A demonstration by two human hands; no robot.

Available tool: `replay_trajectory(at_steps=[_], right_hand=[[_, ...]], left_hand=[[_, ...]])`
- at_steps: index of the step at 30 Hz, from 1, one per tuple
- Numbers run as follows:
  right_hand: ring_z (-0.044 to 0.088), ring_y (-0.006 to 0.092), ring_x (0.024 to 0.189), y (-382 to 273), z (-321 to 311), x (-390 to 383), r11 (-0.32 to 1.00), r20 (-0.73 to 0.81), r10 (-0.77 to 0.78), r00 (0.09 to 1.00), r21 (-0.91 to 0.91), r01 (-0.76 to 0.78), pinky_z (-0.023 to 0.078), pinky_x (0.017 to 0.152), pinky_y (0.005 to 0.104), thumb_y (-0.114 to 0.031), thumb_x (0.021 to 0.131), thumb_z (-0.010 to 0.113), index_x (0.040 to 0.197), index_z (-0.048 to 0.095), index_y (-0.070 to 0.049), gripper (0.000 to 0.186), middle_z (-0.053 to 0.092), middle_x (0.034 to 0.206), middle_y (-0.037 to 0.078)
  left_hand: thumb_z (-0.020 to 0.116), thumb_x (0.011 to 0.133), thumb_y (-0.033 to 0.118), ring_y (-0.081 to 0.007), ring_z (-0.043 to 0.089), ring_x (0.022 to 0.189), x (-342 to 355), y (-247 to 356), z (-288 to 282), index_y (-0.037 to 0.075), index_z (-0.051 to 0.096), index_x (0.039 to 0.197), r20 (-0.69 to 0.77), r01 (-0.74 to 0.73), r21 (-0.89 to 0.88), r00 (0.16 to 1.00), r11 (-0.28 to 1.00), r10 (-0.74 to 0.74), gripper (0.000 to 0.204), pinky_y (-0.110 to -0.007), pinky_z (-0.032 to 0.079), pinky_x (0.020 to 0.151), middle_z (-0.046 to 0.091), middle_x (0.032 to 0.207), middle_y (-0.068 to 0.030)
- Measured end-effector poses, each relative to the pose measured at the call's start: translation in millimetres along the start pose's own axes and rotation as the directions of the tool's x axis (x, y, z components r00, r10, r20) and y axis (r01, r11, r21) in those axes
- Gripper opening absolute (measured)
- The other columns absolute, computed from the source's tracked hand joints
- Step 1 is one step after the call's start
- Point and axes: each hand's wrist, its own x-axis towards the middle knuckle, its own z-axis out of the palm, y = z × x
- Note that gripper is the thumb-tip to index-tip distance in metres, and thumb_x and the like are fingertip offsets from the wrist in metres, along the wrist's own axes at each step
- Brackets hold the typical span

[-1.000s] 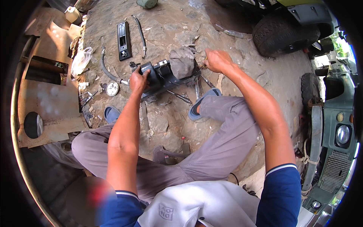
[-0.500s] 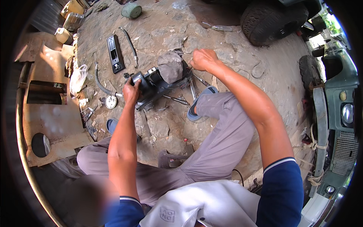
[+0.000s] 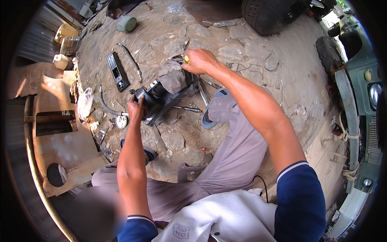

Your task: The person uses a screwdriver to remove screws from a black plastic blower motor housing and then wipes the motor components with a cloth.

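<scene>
My left hand (image 3: 135,108) grips the left end of a black plastic housing (image 3: 158,105), thumb on top and fingers wrapped round its side. Over the housing's far right part lies a crumpled grey cloth (image 3: 172,76). Just beyond that cloth, my right hand (image 3: 197,61) is closed round a small yellow object (image 3: 186,59), perhaps a handle; most of it is hidden in the fist. Beside the housing rest a ratchet-like tool (image 3: 188,109) and a wrench (image 3: 202,93). A round white-faced gauge (image 3: 121,121) with a black hose lies near my left wrist.
A long black panel (image 3: 117,71) and a short black hose (image 3: 131,61) lie farther off on the stony ground. A green filter-like cylinder (image 3: 126,24) is beyond them. Rusty sheet metal (image 3: 66,149) stands at left; a tyre (image 3: 274,16) and a green vehicle (image 3: 363,101) flank the right.
My right hand has come in to the cloth's far edge, and something yellow now shows in its fist. The left hand keeps its hold on the housing. The whole view has shifted slightly.
</scene>
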Motion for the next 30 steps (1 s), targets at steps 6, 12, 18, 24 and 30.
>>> replay_trajectory(at_steps=[6, 12, 18, 24, 30], right_hand=[[0.068, 0.0434, 0.092, 8.0, -56.9, -8.5, 0.976, -0.125, 0.054, 0.991, 0.215, -0.026, 0.055, 0.082, 0.0471, -0.033, 0.075, 0.067, 0.091, 0.069, 0.005, 0.042, 0.068, 0.094, 0.03], [0.068, 0.0387, 0.088, 37.0, -69.8, -1.6, 0.894, -0.253, 0.228, 0.94, 0.437, -0.1, 0.053, 0.079, 0.0442, -0.04, 0.075, 0.07, 0.089, 0.069, 0.001, 0.043, 0.069, 0.09, 0.024], [0.068, 0.0359, 0.086, 72.4, -48.4, 24.2, 0.7, -0.311, 0.265, 0.913, 0.713, 0.039, 0.053, 0.078, 0.0429, -0.037, 0.075, 0.069, 0.09, 0.067, -0.002, 0.038, 0.07, 0.089, 0.02], [0.067, 0.0356, 0.104, 90.7, -43.8, 33.6, 0.804, -0.131, 0.332, 0.934, 0.558, -0.207, 0.052, 0.091, 0.0418, -0.036, 0.076, 0.068, 0.106, 0.07, -0.002, 0.045, 0.069, 0.108, 0.022], [0.064, 0.0367, 0.111, 94.2, -34.5, 46.8, 0.845, -0.07, 0.303, 0.95, 0.48, -0.234, 0.051, 0.095, 0.0416, -0.034, 0.08, 0.067, 0.113, 0.068, -0.002, 0.046, 0.067, 0.116, 0.022]], left_hand=[[0.069, 0.091, 0.038, -0.022, 0.061, 0.043, -5.4, 15.2, -12.1, 0.004, 0.036, 0.15, 0.085, 0.052, 0.104, 0.995, 0.993, -0.061, 0.075, -0.033, 0.047, 0.04, 0.064, 0.061, -0.0144], [0.067, 0.091, 0.042, -0.0227, 0.063, 0.045, 2.0, 18.0, -17.0, 0.005, 0.034, 0.151, 0.118, 0.096, 0.227, 0.985, 0.969, -0.125, 0.077, -0.032, 0.044, 0.038, 0.067, 0.066, -0.0152], [0.067, 0.092, 0.04, -0.0219, 0.063, 0.045, 24.1, 36.1, -22.5, 0.002, 0.043, 0.145, 0.188, 0.091, 0.345, 0.969, 0.934, -0.163, 0.07, -0.031, 0.042, 0.037, 0.068, 0.067, -0.0147], [0.07, 0.09, 0.041, -0.0183, 0.06, 0.046, 28.4, 49.4, -20.4, 0.002, 0.048, 0.142, 0.126, 0.068, 0.431, 0.983, 0.9, -0.135, 0.068, -0.031, 0.043, 0.041, 0.066, 0.066, -0.0113], [0.069, 0.09, 0.04, -0.0189, 0.065, 0.051, 0.0, 57.5, -32.6, 0.003, 0.057, 0.135, 0.156, -0.119, 0.551, 0.987, 0.826, 0.038, 0.06, -0.033, 0.05, 0.053, 0.068, 0.068, -0.0127]])
